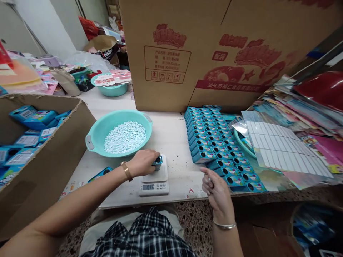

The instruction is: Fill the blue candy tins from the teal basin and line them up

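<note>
We have a box (pixel 159 164) in our left grip (pixel 144 162), at its right edge over the scale (pixel 155 187), long axis hard to tell, while our right grip (pixel 219 191), loosely curled, contents unclear, is farther off beside the box rows (pixel 220 145).

A: Scale (pixel 154 189) at the table's (pixel 171 137) front edge, and there's a small box (pixel 158 163) at its pan!
B: Behind it to the left, a basin (pixel 122 117) with tablets (pixel 125 138) inside; farther left, a carton (pixel 57 157) holding boxes (pixel 28 140).
A: Over to the right?
B: Packs (pixel 215 138) in rows, then sheets (pixel 284 148) beyond them!
A: And the rear?
B: A big carton (pixel 166 93) stands behind the packs, with a second basin (pixel 114 90) off to its left!
</note>
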Demonstrator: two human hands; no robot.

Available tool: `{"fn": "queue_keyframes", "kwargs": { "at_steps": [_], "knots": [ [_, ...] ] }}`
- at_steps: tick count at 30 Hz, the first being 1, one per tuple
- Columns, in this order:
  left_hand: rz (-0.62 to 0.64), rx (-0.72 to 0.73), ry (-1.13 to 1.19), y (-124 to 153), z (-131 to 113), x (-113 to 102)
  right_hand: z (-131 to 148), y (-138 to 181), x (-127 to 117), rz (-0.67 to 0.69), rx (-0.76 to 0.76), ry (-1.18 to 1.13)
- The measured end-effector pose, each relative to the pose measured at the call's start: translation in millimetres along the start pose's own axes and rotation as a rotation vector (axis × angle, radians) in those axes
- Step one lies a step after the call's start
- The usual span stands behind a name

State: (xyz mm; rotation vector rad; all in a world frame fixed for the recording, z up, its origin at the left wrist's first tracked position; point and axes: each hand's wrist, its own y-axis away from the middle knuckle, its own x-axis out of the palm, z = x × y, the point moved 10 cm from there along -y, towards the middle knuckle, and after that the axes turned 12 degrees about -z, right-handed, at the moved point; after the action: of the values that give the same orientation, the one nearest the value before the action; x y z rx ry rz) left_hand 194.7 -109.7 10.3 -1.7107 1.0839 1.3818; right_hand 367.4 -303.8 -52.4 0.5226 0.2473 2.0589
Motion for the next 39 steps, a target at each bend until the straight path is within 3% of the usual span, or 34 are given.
{"fn": "queue_keyframes", "kwargs": {
  "at_steps": [2,7,12,14,17,21,24,27,30,32,35,37,38,39],
  "knots": [
    [0.052,-0.097,0.05,-13,-1,3,-16,4,-4,0.019,0.043,-0.013],
    [0.024,-0.275,0.258,-60,-21,14,-51,17,-2,0.145,0.129,0.039],
    [0.077,-0.456,0.451,-100,-50,65,-91,30,8,0.247,0.201,0.134],
    [0.138,-0.573,0.573,-104,-64,89,-101,22,5,0.186,0.205,0.109],
    [0.206,-0.693,0.789,-102,-92,109,-102,-5,-13,-0.022,0.18,0.001],
    [0.249,-0.723,1.07,-97,-124,111,-81,-42,-40,-0.235,0.103,-0.142],
    [0.254,-0.712,1.225,-93,-125,102,-67,-65,-50,-0.287,0.077,-0.191],
    [0.273,-0.684,1.354,-80,-105,79,-63,-74,-58,-0.333,0.079,-0.195],
    [0.188,-0.582,1.522,-50,-64,27,-66,-64,-62,-0.334,0.077,-0.175],
    [-0.045,-0.543,1.508,-14,-13,-19,-73,-51,-57,-0.26,0.097,-0.155],
    [-0.578,-0.597,1.179,74,77,-80,-88,-32,-28,-0.101,0.215,-0.165],
    [-0.852,-0.708,0.81,146,120,-96,-93,-21,7,0.015,0.289,-0.172],
    [-0.91,-0.771,0.619,178,132,-93,-93,-15,30,0.073,0.313,-0.171],
    [-0.884,-0.804,0.466,199,140,-81,-90,-10,56,0.13,0.329,-0.167]
  ]
}}
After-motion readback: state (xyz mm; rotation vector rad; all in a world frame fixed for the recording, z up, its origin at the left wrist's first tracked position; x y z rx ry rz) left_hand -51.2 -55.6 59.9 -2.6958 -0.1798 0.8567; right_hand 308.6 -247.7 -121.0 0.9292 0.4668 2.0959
